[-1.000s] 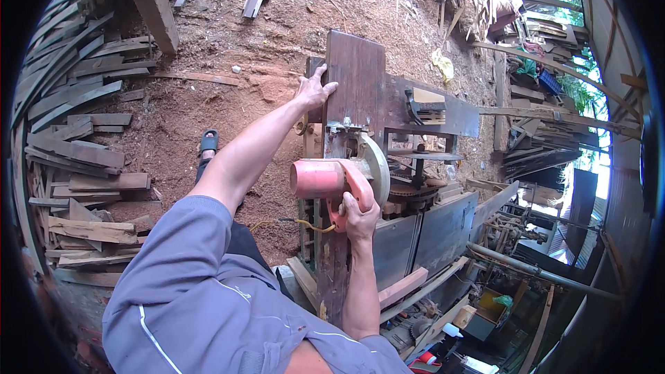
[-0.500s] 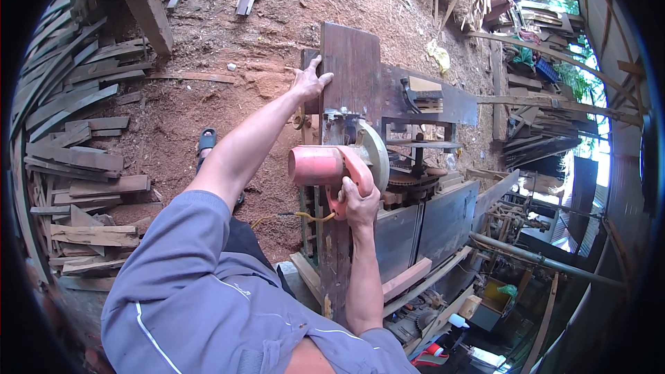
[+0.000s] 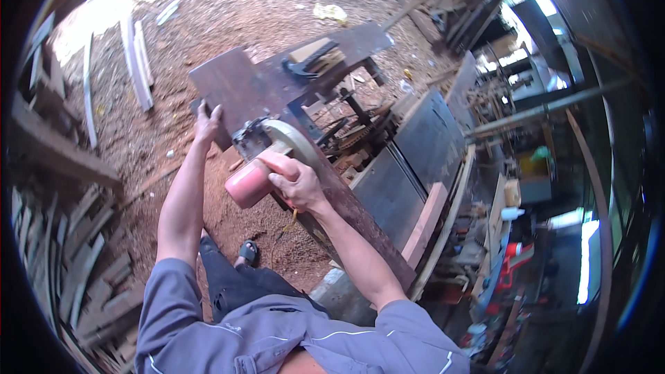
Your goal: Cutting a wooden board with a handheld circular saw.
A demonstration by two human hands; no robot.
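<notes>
A circular saw (image 3: 251,183) with a pinkish-red motor housing and a pale round guard rests on a long dark plank (image 3: 370,232). My right hand (image 3: 299,185) is wrapped round its rear handle. Beyond the saw lies a wide dark brown board (image 3: 232,83). My left hand (image 3: 207,125) is at that board's left edge, its visible fingers stretched and apart; the others are hidden. A yellow cord (image 3: 294,218) hangs beneath the saw. The blade is out of sight.
A bench with grey panels (image 3: 395,170) and a toothed round machine part (image 3: 357,131) stands to the right. A reddish timber length (image 3: 426,218) lies along it. Stacked offcuts (image 3: 83,270) fill the left; sawdust (image 3: 201,34) covers the ground. A metal pipe (image 3: 540,111) crosses at right.
The view has turned, so board and saw now slant toward the upper left. My right hand still grips the saw, and my left hand stays at the board's edge.
</notes>
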